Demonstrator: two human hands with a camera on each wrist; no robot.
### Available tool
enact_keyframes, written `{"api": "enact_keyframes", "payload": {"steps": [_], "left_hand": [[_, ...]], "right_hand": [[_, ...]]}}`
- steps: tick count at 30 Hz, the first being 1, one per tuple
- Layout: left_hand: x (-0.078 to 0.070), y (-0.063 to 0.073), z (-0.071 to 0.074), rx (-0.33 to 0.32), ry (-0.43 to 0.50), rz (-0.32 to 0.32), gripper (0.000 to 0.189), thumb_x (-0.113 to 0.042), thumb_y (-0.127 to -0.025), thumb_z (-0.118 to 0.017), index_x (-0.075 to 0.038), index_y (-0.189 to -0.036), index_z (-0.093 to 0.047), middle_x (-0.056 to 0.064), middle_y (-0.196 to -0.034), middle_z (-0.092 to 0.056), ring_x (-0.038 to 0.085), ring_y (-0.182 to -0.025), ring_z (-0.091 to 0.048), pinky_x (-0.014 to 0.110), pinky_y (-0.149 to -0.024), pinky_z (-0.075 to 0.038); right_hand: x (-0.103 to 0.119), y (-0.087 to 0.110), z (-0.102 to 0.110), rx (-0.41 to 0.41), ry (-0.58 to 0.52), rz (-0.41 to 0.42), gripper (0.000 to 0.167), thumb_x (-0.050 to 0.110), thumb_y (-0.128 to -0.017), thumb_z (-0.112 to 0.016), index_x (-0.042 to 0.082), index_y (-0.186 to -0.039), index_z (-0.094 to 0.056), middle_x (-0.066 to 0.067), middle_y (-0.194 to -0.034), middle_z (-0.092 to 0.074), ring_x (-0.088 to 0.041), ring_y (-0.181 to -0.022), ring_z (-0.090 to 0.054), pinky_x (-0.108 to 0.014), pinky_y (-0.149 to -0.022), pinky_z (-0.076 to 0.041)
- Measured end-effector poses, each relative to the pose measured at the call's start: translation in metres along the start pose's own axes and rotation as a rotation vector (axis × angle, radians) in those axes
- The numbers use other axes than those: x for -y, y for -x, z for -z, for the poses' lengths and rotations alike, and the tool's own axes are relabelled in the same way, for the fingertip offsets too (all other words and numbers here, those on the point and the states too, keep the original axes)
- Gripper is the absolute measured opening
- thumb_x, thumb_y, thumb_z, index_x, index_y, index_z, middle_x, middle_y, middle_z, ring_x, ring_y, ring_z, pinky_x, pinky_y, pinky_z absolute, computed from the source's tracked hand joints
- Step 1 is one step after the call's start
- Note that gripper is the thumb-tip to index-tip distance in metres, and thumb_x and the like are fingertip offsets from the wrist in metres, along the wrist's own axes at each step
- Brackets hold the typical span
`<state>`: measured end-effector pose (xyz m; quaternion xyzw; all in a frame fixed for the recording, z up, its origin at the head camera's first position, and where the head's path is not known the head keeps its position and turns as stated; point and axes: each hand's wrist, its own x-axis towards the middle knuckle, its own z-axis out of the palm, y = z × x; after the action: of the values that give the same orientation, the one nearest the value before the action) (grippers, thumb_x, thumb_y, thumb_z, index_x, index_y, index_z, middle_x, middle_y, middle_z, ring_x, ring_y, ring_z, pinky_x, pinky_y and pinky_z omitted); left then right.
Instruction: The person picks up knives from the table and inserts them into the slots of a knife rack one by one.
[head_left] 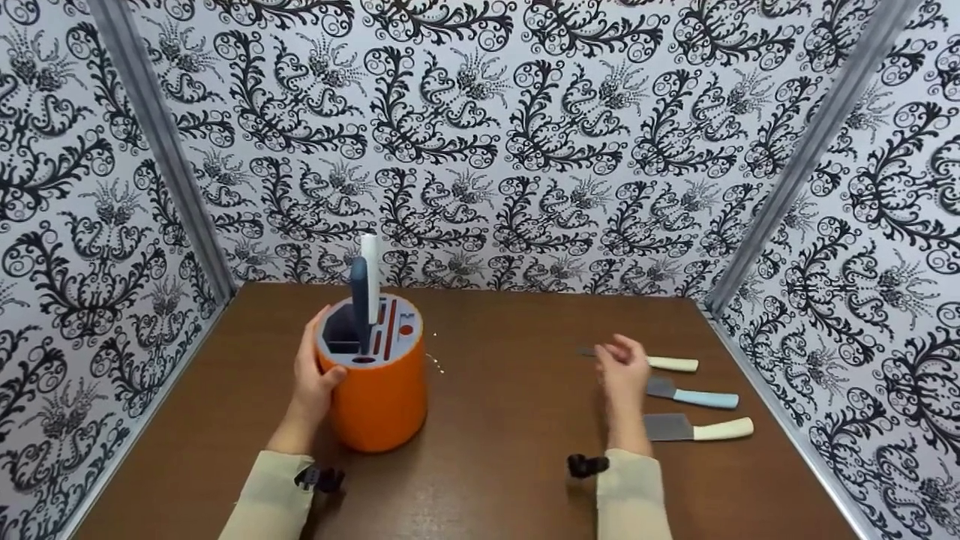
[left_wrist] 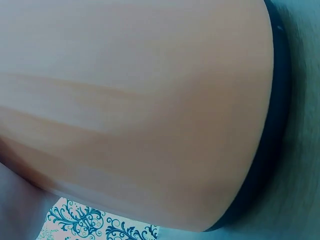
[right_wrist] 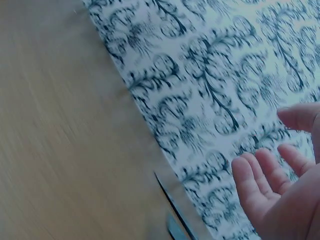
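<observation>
My left hand (head_left: 313, 371) grips the side of an orange round knife block (head_left: 382, 409), thumb on its near face. The block's curved wall (left_wrist: 165, 125) fills most of the left wrist view, above a dark base. A dark-blue handle (head_left: 360, 296) and a white handle (head_left: 372, 274) stand upright in its slotted grey top. My right hand (head_left: 624, 371), fingers loosely bent and empty, hovers beside a small knife with a cream handle (head_left: 673, 364). Nearer me lie a knife with a light-blue handle (head_left: 707, 398) and a wide-bladed knife with a cream handle (head_left: 722, 430).
The brown table (head_left: 502, 405) ends at a patterned back wall (head_left: 480, 150), with patterned panels on both sides. Knife blades (right_wrist: 172, 205) show at the bottom of the right wrist view. Black wrist cameras sit at both sleeves.
</observation>
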<state>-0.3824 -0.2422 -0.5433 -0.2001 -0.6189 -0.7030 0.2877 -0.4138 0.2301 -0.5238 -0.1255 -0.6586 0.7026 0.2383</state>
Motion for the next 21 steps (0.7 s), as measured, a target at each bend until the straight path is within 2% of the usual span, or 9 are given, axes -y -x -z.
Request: {"api": "enact_keyframes", "payload": {"steps": [3,8,12,15,16,18,19,21], "left_hand": [[0.001,-0.001,-0.001,0.005,-0.007,0.003,0.114,-0.064,-0.077,-0.087,0.000,-0.160,-0.041,-0.008,-0.148,-0.061,0.010,-0.128,-0.060,0.017,-0.111,-0.044],[0.001,0.002,0.000,0.007,-0.012,0.006,0.115,-0.066,-0.078,-0.086,-0.001,-0.161,-0.041,-0.008,-0.148,-0.061,0.010,-0.128,-0.060,0.017,-0.109,-0.046],[-0.001,0.003,0.003,0.009,-0.002,-0.013,0.115,-0.065,-0.079,-0.086,0.000,-0.161,-0.040,-0.007,-0.148,-0.061,0.010,-0.128,-0.060,0.017,-0.109,-0.046],[-0.002,0.001,0.004,0.014,0.006,-0.024,0.114,-0.064,-0.079,-0.087,0.001,-0.161,-0.040,-0.006,-0.148,-0.062,0.010,-0.128,-0.061,0.017,-0.110,-0.046],[-0.002,0.000,0.004,0.019,0.008,-0.025,0.114,-0.063,-0.080,-0.086,0.001,-0.161,-0.039,-0.006,-0.148,-0.061,0.011,-0.128,-0.061,0.017,-0.110,-0.046],[-0.002,-0.001,0.004,0.027,0.011,-0.026,0.114,-0.063,-0.080,-0.086,0.002,-0.161,-0.039,-0.006,-0.149,-0.061,0.011,-0.128,-0.061,0.017,-0.111,-0.046],[-0.002,-0.001,0.004,0.030,0.013,-0.025,0.114,-0.063,-0.080,-0.086,0.002,-0.161,-0.038,-0.006,-0.149,-0.061,0.011,-0.129,-0.061,0.017,-0.111,-0.046],[-0.002,-0.001,0.004,0.037,0.020,-0.021,0.113,-0.062,-0.081,-0.085,0.002,-0.161,-0.038,-0.006,-0.149,-0.060,0.011,-0.128,-0.061,0.017,-0.110,-0.047]], "right_hand": [[0.000,-0.013,0.030,-0.068,0.094,-0.023,0.040,0.005,-0.095,-0.074,-0.003,-0.132,-0.061,0.011,-0.087,-0.066,-0.002,-0.065,-0.065,-0.018,-0.062,-0.057],[0.006,-0.032,0.083,-0.196,0.174,-0.060,0.035,0.007,-0.095,-0.074,-0.001,-0.127,-0.063,0.016,-0.077,-0.062,-0.001,-0.056,-0.064,-0.019,-0.056,-0.056],[0.004,-0.044,0.124,-0.279,0.302,-0.123,0.035,0.015,-0.095,-0.072,0.003,-0.126,-0.064,0.024,-0.073,-0.057,0.002,-0.052,-0.061,-0.017,-0.054,-0.053],[0.001,-0.047,0.147,-0.326,0.401,-0.174,0.032,0.022,-0.095,-0.071,0.008,-0.122,-0.064,0.020,-0.077,-0.058,0.001,-0.055,-0.059,-0.017,-0.057,-0.049],[0.000,-0.048,0.152,-0.329,0.429,-0.186,0.032,0.023,-0.094,-0.071,0.008,-0.122,-0.063,0.015,-0.083,-0.062,-0.001,-0.061,-0.060,-0.017,-0.062,-0.048],[-0.002,-0.048,0.158,-0.319,0.485,-0.194,0.033,0.024,-0.095,-0.070,0.006,-0.121,-0.061,-0.001,-0.101,-0.067,-0.014,-0.081,-0.064,-0.024,-0.075,-0.048],[-0.004,-0.048,0.160,-0.311,0.512,-0.197,0.036,0.024,-0.095,-0.069,0.004,-0.123,-0.060,-0.010,-0.112,-0.067,-0.023,-0.093,-0.065,-0.029,-0.083,-0.048],[-0.006,-0.047,0.160,-0.302,0.565,-0.210,0.042,0.026,-0.095,-0.069,0.001,-0.127,-0.057,-0.025,-0.133,-0.058,-0.038,-0.117,-0.056,-0.042,-0.098,-0.044]]}}
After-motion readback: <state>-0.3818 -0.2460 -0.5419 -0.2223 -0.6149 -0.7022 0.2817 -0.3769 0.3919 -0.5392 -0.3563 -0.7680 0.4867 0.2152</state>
